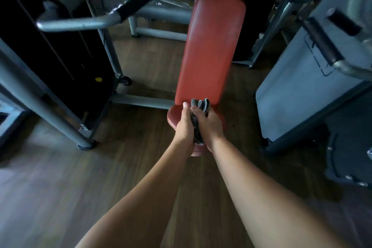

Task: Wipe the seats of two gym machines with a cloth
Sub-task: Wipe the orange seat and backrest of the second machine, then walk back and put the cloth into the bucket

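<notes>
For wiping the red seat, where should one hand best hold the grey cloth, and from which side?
Probably grip the bunched middle of the grey cloth from above with the right hand. Its loose folds stick out toward the backrest, free to spread on the red seat.

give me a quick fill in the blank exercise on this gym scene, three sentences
1. Both hands hold a bunched grey ____ between them.
2. The left hand and right hand are above the machine's red ____.
3. The floor looks like dark ____ planks.

Missing words: cloth; seat; wood
</notes>
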